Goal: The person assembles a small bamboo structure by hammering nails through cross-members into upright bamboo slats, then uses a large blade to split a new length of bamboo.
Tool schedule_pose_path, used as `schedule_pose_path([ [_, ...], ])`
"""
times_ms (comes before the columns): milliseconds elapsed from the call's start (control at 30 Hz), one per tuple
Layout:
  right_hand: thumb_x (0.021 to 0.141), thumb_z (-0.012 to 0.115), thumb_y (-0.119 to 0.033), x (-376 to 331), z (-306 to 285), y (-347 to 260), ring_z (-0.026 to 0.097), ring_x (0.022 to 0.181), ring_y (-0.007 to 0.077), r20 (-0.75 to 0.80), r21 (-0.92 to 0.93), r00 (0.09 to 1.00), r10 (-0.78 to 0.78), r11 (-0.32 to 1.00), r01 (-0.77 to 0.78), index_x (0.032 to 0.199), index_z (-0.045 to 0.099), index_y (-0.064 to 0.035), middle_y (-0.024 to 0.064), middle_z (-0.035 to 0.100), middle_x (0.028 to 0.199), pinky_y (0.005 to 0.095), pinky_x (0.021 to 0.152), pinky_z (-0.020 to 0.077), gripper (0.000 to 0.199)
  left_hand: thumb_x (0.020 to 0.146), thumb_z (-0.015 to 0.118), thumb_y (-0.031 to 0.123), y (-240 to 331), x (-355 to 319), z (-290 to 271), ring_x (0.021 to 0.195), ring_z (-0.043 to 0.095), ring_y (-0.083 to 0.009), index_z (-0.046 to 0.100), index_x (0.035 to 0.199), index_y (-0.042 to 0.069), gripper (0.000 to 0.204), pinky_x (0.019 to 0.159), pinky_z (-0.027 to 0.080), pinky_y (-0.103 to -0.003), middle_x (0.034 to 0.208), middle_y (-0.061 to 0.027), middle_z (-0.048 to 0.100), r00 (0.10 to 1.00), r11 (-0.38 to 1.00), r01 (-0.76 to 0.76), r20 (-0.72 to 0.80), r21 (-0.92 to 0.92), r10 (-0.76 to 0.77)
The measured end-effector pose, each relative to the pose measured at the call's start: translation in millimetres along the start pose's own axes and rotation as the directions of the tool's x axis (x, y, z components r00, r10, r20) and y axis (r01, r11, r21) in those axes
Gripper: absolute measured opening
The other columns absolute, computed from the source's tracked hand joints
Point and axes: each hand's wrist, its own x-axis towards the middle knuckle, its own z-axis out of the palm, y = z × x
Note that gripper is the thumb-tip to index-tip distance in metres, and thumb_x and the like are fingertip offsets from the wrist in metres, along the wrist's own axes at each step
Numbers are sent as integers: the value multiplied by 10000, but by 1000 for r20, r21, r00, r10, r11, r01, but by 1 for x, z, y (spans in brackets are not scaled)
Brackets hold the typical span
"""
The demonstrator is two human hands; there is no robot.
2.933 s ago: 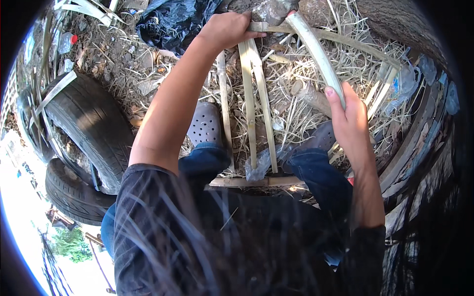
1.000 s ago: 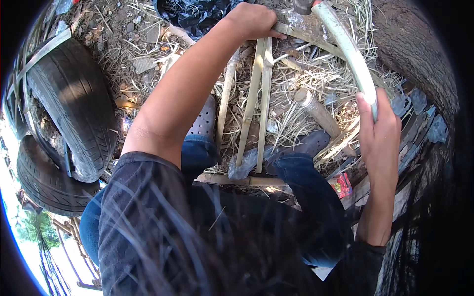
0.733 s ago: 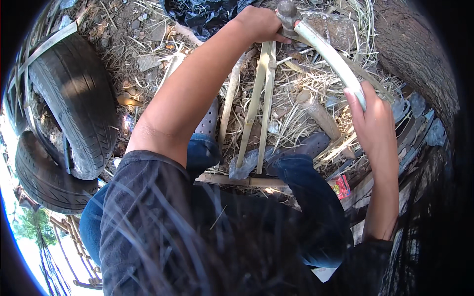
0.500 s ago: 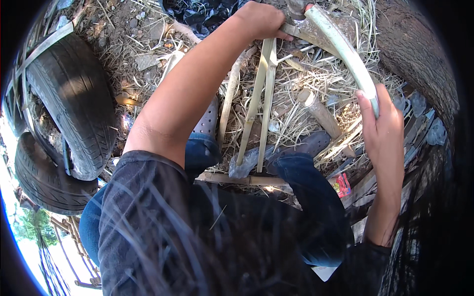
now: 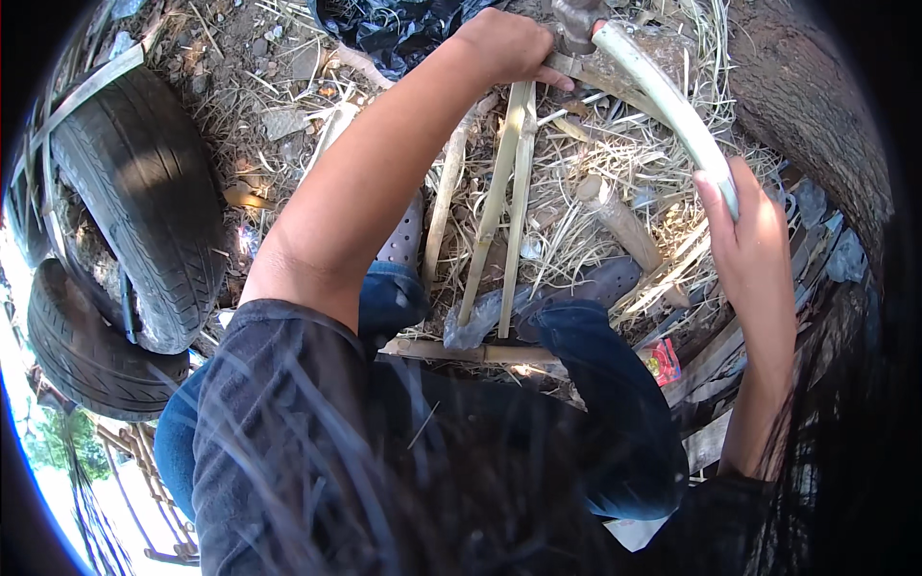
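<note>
My right hand is wrapped round the lower end of a hammer's pale, slightly curved handle. The hammer's metal head is at the top, close beside my left fingers. My left hand is closed on a flat bamboo strip that runs off to the right, by the top of two long strips. Those upright bamboo strips reach down between my feet. What lies under my left palm is hidden, and I cannot tell whether the hammer head touches the bamboo.
Old tyres stand at the left. A black plastic bag lies at the top, and a thick tree trunk rises at the right. A short wooden stake, a bamboo pole and straw shavings cover the ground near my shoes.
The hammer has shifted slightly down, with more of its head in view. My right hand and forearm have moved a little to the right. My left hand stays nearly in place.
</note>
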Motion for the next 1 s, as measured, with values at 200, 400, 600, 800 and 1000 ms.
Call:
schedule_pose_path([
  [200,980,534,-282,-21,31,15,512,528,298,-26,312,990,139,942,-124,916,562,36,187,541,645,400,534,404,325,928,322,687,-9,-6,7,862,667,-381,639,1021,-4,766,810,525,-461,858,-213,684,1000,997,-9,-10,-72,9],
  [400,1000,490,-288,-75,43,62,525,593,277,157,410,919,361,823,-393,940,565,36,164,528,655,408,592,421,338,925,304,706,-13,-6,12,880,674,-356,681,946,49,758,814,526,-463,856,-178,688,1000,997,8,27,-82,-6],
  [600,1008,471,-264,-133,29,90,430,648,182,167,387,870,464,780,-491,918,544,37,100,468,668,350,620,397,322,955,303,659,-8,-7,7,815,661,-362,656,934,50,704,721,528,-468,781,-173,667,998,999,10,66,-41,-7],
  [800,1008,450,-237,-174,24,97,412,656,148,200,458,813,546,681,-571,917,550,22,72,463,679,324,608,377,292,936,282,698,-2,-6,2,725,693,-288,653,870,41,757,701,534,-434,654,-118,650,998,997,33,63,-68,-28],
  [1000,1003,475,-235,-170,26,83,409,633,97,211,577,840,499,630,-519,932,555,15,24,461,675,286,570,376,271,921,287,717,3,-5,-1,663,706,-240,633,862,36,767,690,542,-395,610,-104,638,992,996,86,93,-17,-84],
])
